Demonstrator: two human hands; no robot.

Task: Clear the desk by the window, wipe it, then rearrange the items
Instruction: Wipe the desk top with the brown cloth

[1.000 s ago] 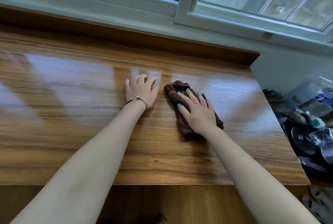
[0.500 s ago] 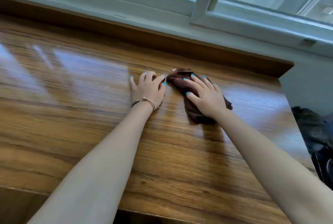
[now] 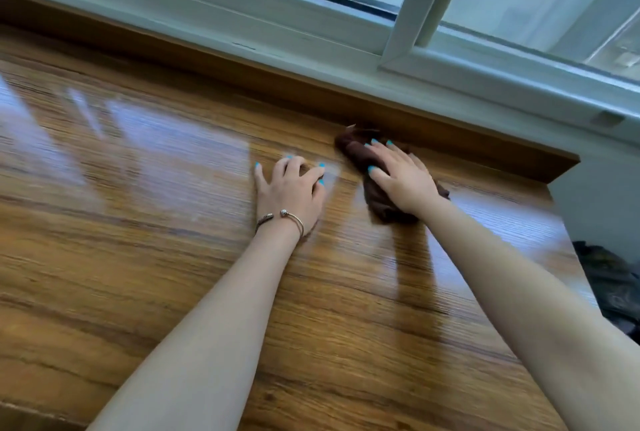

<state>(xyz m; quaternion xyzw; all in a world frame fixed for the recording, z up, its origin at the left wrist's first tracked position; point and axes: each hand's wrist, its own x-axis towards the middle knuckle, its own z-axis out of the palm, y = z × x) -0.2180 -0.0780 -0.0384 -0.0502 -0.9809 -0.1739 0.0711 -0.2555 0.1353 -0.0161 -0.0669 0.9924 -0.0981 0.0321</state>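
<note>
Fingers [image 3: 384, 153] of my right hand [image 3: 401, 181] lie flat, pressing the soft, limp dark-brown cloth [image 3: 375, 198] onto the glossy wooden tabletop [image 3: 138, 257] near the sill, while my left hand [image 3: 289, 195] rests loosely curled, holding nothing.

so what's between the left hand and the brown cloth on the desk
Nothing: in the head view only a bare, glossy strip of the wooden desk separates the left hand from the brown cloth that the right hand presses flat.

Much of the crumpled dark brown cloth [image 3: 381, 203] lies hidden beneath the right hand [image 3: 401, 181]. Right of the cloth, a dark blurred heap [image 3: 609, 285] is cut by the edge.
</note>
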